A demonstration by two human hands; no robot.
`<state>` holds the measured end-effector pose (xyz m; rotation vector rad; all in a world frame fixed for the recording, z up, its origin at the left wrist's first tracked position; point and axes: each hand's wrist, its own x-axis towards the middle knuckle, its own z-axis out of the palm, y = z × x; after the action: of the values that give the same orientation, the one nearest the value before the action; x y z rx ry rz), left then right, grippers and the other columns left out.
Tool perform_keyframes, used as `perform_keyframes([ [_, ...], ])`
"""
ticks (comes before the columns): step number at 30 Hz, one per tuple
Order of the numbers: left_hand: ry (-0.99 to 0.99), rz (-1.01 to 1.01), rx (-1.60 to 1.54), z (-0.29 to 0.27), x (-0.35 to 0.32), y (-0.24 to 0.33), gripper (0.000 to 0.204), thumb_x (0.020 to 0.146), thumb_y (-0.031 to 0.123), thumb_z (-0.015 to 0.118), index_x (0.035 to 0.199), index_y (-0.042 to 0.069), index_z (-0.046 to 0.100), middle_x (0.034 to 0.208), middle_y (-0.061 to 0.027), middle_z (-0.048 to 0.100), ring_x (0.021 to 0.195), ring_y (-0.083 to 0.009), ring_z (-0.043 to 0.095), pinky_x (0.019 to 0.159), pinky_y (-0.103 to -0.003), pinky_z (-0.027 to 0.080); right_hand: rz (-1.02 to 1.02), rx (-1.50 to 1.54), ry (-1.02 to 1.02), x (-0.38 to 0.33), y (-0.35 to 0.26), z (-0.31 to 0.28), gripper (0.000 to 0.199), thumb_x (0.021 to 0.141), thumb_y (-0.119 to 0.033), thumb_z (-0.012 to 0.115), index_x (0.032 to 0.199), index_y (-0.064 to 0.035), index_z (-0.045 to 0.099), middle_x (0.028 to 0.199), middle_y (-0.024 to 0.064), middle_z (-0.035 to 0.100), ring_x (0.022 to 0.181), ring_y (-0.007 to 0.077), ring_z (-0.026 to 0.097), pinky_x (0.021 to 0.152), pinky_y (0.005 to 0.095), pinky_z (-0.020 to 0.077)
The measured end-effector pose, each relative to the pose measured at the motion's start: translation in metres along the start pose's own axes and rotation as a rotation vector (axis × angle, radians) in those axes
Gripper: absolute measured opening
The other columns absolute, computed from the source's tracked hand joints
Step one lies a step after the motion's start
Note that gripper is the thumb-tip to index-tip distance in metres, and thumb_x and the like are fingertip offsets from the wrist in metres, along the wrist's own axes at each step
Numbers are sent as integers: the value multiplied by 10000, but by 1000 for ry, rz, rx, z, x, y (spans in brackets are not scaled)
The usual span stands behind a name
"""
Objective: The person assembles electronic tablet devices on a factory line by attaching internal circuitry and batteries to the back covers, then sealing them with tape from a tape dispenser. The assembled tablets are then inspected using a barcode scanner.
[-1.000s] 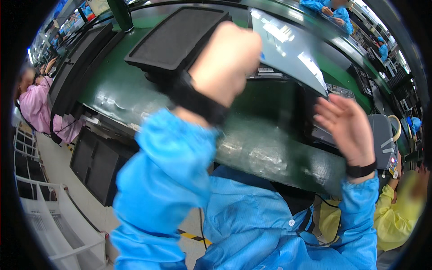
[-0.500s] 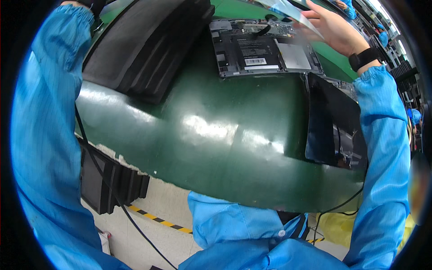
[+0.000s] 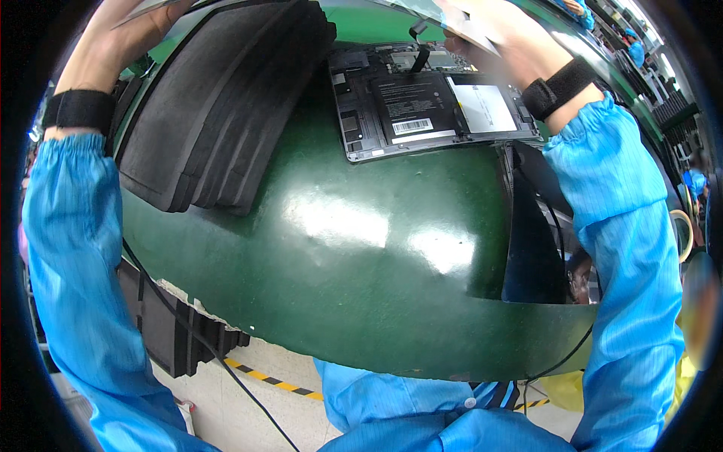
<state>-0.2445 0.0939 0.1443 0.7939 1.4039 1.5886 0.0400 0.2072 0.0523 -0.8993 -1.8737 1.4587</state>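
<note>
My right hand (image 3: 493,34) is at the top edge, its fingers closed on a thin clear sheet (image 3: 422,9) that runs out of view. At the upper left, my left hand (image 3: 132,41) is raised; its fingers are cut off by the picture's edge. A thin, clear-looking edge (image 3: 143,9) crosses it. Below my right hand lies an opened tablet-like device (image 3: 358,143) with its inside facing up. It shows a black battery (image 3: 414,105), a silver-white plate (image 3: 486,108) and a black ribbon cable (image 3: 420,59) standing up. Beside my right forearm rests a glossy black screen panel (image 3: 531,256).
A stack of black foam trays (image 3: 218,105) stands on the green table (image 3: 339,301) at the left. More black trays (image 3: 177,339) are below the table's chipped edge. A black cable (image 3: 203,343) hangs beside my left arm. Other people in blue (image 3: 635,49) are at the far right.
My left hand has come further into view, with a clear-looking edge across it. My right hand has shifted left with the clear sheet, its fingers now more curled. The ribbon cable stands more upright.
</note>
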Motion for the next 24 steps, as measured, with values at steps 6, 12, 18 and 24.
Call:
perform_keyframes([
  [6,-288,-8,236,-68,5,11,266,894,193,581,1049,-22,604,939,-125,676,738,-162,670,701,-252,575,33,417,-42,13,-9,5,268,975,-220,450,978,0,603,766,10,580,684,101,530,596,244,434],
  [12,-425,-190,71,-52,-48,-6,296,907,77,499,1090,-157,494,934,-294,631,797,-263,684,633,-255,608,-56,-522,141,15,-27,0,400,896,-365,561,944,18,668,881,101,678,749,163,598,669,278,459],
  [18,-541,-143,-613,-20,-130,-37,307,967,69,363,1182,-146,405,1189,-292,509,1102,-311,540,995,-398,440,-313,-689,100,41,-23,-33,318,902,-280,549,882,29,623,803,123,641,669,192,596,602,315,494],
  [24,-149,106,-679,63,-178,-72,299,914,-8,381,1167,-165,406,1231,-267,479,1197,-281,446,1089,-395,297,-23,-57,369,-77,-57,-14,260,923,-305,504,815,-76,560,703,28,559,603,142,529,591,277,462],
])
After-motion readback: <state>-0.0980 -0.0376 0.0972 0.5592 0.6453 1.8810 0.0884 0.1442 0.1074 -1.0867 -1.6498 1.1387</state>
